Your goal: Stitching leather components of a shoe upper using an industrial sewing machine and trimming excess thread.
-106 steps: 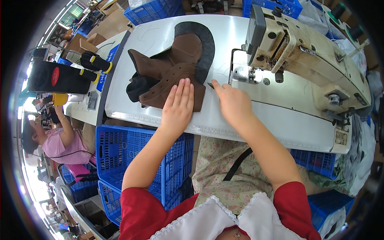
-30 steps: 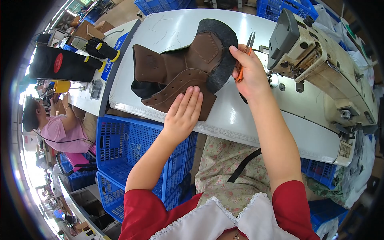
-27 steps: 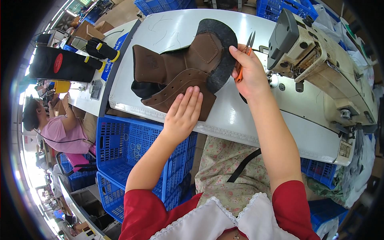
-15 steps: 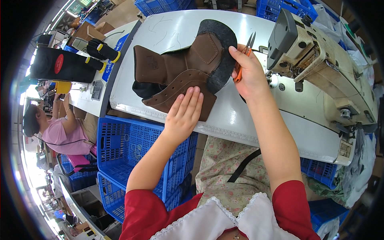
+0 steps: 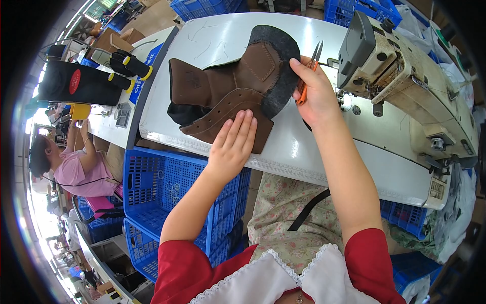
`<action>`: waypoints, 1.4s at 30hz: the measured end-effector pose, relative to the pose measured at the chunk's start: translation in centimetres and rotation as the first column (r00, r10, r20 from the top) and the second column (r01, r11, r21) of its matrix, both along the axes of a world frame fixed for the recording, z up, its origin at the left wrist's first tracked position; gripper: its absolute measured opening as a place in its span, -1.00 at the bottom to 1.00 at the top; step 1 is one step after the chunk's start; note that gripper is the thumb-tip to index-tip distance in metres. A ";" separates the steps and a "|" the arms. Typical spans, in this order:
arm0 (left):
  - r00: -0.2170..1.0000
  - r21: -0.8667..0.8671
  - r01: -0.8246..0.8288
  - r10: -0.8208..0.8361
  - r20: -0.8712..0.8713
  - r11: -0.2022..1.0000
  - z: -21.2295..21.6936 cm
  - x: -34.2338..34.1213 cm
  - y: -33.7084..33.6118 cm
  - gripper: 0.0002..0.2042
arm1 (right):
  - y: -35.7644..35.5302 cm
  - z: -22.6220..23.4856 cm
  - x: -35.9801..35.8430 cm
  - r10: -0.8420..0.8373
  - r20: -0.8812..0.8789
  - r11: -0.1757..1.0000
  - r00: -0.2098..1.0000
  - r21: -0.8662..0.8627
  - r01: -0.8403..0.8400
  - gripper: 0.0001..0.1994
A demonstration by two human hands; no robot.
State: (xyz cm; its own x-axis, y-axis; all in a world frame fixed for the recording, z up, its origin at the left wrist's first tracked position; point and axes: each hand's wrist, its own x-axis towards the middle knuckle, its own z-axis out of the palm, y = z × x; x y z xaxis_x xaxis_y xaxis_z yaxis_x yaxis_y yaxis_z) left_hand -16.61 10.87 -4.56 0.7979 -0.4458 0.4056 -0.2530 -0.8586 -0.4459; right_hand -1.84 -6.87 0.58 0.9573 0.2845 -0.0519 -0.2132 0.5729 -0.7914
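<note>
Brown leather boot upper lies under my flat, spread left hand; my right hand grips one orange snips. Two blue crates sit below the surface.

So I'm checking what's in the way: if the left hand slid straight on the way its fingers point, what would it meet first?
Probably more of the brown leather boot upper that the left hand already lies flat on, then its dark felt edge; depth there is hard to judge.

Brown leather boot upper, dark grey felt edge, on white table. Orange-handled snips right of upper. Blue crates below table. Cream sewing machine. Red sleeves, floral apron.
</note>
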 end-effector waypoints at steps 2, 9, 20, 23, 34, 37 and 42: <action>1.000 0.000 -0.002 0.002 -0.001 1.000 0.1 -0.1 0.0 -0.53 | 0.1 0.1 0.0 0.008 0.002 1.000 1.000 0.006 -0.008 -0.75; 1.000 0.002 -0.005 0.005 0.003 1.000 0.0 0.0 0.0 -0.53 | 0.1 0.2 0.0 0.012 0.004 1.000 1.000 0.006 -0.012 -0.76; 1.000 0.000 -0.008 0.008 0.020 1.000 0.0 -0.1 -0.1 -0.56 | -0.2 0.2 -0.4 0.032 0.034 0.999 0.999 0.011 -0.032 -0.69; 0.999 -0.032 0.021 -0.021 0.024 0.999 0.1 0.0 0.1 -0.58 | -0.9 0.3 -0.8 0.025 0.048 0.998 0.999 -0.066 -0.022 -0.65; 0.998 -0.206 0.057 -0.056 0.011 0.977 2.1 -0.1 1.3 -0.48 | -4.2 0.2 -7.3 -0.029 0.490 0.740 0.871 -0.575 0.348 -0.60; 0.998 -0.234 0.061 -0.062 -0.001 0.970 2.1 -0.1 1.2 -0.46 | -4.7 2.0 -8.4 0.078 0.554 0.656 0.829 -0.655 0.376 -0.63; 0.995 -0.276 0.089 -0.095 -0.008 0.957 2.2 -0.1 1.6 -0.32 | -4.2 2.1 -9.3 0.146 0.717 0.573 0.682 -0.623 0.532 -0.65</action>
State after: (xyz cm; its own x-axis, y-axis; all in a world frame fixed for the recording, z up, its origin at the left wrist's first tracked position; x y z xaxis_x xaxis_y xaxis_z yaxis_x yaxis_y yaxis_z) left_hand -16.69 12.46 -2.37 0.7681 -0.3915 0.5066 -0.3434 -0.9197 -0.1902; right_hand -11.11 -11.10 2.70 0.8304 0.2608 0.4923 0.5564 -0.3416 -0.7575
